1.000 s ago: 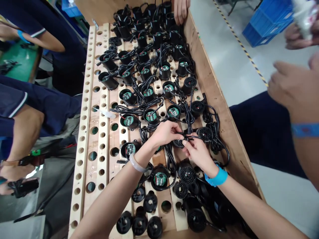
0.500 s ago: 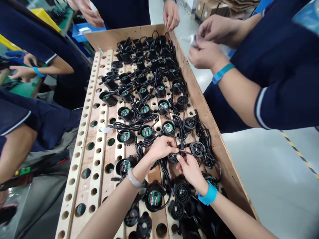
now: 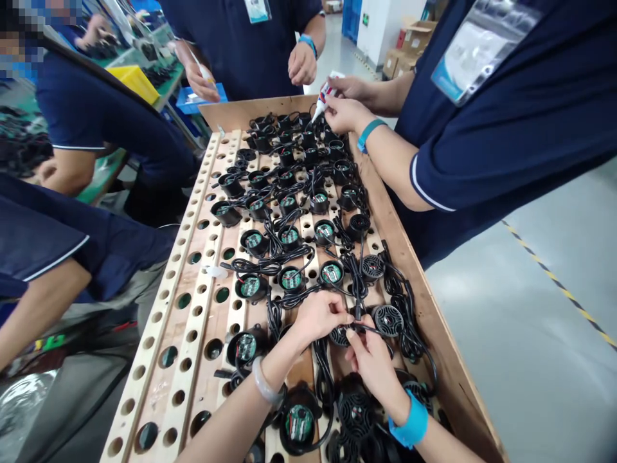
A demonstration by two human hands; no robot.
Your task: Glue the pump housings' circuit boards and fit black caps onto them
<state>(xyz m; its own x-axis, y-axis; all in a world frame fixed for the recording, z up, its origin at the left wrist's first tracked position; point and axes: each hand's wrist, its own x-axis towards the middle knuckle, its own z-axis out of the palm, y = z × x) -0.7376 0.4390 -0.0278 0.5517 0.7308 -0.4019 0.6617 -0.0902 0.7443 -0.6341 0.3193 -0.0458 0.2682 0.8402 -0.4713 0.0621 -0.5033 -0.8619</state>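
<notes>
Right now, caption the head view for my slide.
Both hands pinch a black cable over a wooden rack of black housings.

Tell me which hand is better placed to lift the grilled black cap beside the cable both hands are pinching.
Right, probably. The right hand lies next to the grilled cap; the left hand sits further away, across the cable.

black lamp housings (image 3: 290, 280) w/ green boards, pale wood rack (image 3: 183, 308), blue wristband (image 3: 412, 427), navy shirts (image 3: 506, 109)
</notes>
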